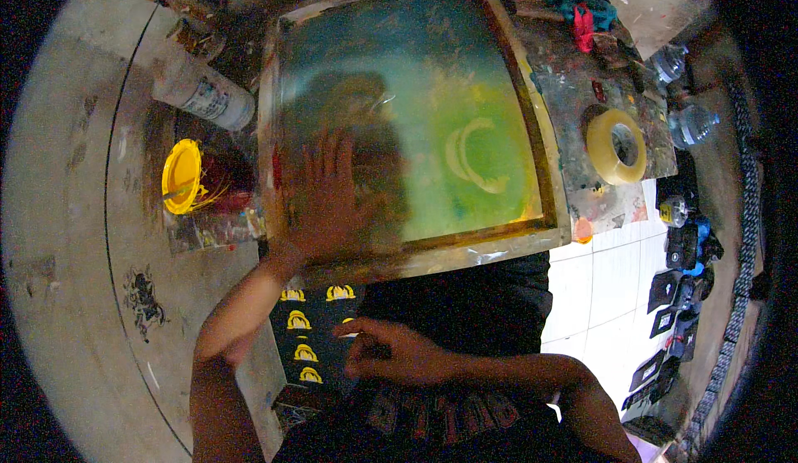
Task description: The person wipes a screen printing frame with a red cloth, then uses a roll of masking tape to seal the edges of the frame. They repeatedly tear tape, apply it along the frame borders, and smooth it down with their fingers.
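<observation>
A wooden-framed printing screen [548, 164] fills the middle, its mesh tinted blue-green with a yellow-green area and a pale curved mark [460, 157] on the right. My left hand [332, 184] lies over the left part of the mesh, open, its fingers stretched toward the far side in the shadow. Below the near edge of the frame, in front of my body, is my right hand [399, 353]. Its fingers are loosely bent and apart, with nothing visible held in them. Just left of it lies a dark sheet [328, 347] with rows of yellow printed emblems.
Left of the screen are a yellow ink-stained tub [183, 176] and a whitish plastic bottle [218, 104]. A roll of clear tape [638, 147] rests on the stained table at right, near coloured rags [583, 27]. Farther right stand clear plastic bottles [694, 125]; dark items [662, 288] lie on white tiles.
</observation>
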{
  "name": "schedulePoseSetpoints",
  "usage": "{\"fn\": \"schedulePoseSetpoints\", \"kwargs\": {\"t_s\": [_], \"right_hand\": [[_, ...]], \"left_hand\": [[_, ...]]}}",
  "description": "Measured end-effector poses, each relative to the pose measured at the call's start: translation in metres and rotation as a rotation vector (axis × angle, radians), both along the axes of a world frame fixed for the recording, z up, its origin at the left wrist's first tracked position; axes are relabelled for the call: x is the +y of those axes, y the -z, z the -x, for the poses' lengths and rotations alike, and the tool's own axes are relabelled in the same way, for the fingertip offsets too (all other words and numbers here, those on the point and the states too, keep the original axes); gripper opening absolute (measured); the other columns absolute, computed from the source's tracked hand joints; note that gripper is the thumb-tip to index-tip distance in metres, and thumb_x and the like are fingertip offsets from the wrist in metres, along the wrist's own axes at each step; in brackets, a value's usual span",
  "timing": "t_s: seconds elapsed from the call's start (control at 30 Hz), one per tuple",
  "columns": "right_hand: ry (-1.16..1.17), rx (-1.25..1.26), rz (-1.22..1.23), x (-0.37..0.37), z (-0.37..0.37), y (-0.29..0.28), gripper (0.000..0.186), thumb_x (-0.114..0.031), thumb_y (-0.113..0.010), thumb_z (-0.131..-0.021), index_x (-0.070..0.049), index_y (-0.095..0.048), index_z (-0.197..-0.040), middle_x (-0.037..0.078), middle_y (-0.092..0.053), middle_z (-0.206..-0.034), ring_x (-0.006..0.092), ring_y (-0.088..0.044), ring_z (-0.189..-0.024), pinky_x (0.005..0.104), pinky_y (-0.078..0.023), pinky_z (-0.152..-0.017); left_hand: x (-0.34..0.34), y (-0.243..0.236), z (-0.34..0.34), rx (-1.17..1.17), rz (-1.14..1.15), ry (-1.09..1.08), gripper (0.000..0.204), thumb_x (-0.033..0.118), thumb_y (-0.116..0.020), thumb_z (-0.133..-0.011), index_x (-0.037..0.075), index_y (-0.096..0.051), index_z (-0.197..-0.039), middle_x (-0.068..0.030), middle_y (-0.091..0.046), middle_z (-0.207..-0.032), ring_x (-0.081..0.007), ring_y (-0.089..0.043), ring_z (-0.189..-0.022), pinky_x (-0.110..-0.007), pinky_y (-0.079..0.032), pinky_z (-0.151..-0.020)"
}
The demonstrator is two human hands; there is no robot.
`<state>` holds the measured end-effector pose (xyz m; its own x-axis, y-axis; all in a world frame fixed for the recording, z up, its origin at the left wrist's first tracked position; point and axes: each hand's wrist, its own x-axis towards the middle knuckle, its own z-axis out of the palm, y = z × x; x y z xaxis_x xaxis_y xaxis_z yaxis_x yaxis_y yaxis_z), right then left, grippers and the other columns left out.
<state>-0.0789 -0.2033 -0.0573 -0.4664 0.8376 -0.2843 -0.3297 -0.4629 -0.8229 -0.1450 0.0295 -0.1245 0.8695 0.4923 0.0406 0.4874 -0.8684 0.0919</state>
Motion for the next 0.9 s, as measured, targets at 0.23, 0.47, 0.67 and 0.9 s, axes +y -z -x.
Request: {"fn": "schedulePoseSetpoints", "kwargs": {"t_s": [0.23, 0.47, 0.67, 0.9], "right_hand": [[0.081, -0.045, -0.021, 0.001, -0.012, 0.004, 0.038, -0.022, -0.069, -0.095, -0.006, -0.057, -0.128, 0.006, -0.069, -0.103, 0.0122, -0.063, -0.099, 0.0328, -0.051, -0.091], [0.17, -0.086, -0.102, 0.0, -0.033, 0.007, 0.035, -0.022, -0.069, -0.095, -0.006, -0.059, -0.124, 0.006, -0.069, -0.105, 0.0131, -0.063, -0.1, 0.0324, -0.051, -0.091], [0.242, -0.04, 0.008, -0.013, -0.067, 0.018, 0.032, -0.022, -0.068, -0.096, -0.006, -0.061, -0.122, 0.006, -0.069, -0.106, 0.0133, -0.062, -0.102, 0.0327, -0.05, -0.093], [0.357, -0.348, -0.204, -0.02, -0.114, 0.005, 0.028, -0.019, -0.065, -0.098, -0.005, -0.06, -0.122, 0.006, -0.068, -0.107, 0.0126, -0.063, -0.102, 0.0311, -0.05, -0.092]], "left_hand": [[-0.009, -0.01, -0.011, 0.063, -0.006, 0.124, 0.11, 0.069, -0.061, -0.081, -0.004, -0.022, -0.153, -0.0257, -0.019, -0.161, -0.0455, -0.01, -0.15, -0.065, -0.001, -0.119], [-0.014, -0.033, -0.019, 0.017, 0.179, 0.238, 0.102, 0.067, -0.058, -0.085, 0.0, -0.024, -0.154, -0.0245, -0.019, -0.161, -0.045, -0.009, -0.15, -0.064, -0.001, -0.119], [-0.01, -0.043, -0.027, 0.181, 0.199, 0.329, 0.089, 0.054, -0.057, -0.092, 0.003, -0.022, -0.156, -0.0237, -0.021, -0.161, -0.0408, -0.012, -0.151, -0.062, -0.005, -0.121], [0.035, -0.032, -0.071, 0.138, 0.268, 0.195, 0.081, 0.041, -0.055, -0.097, -0.002, -0.019, -0.155, -0.0243, -0.019, -0.162, -0.0408, -0.017, -0.15, -0.052, -0.008, -0.124]]}}
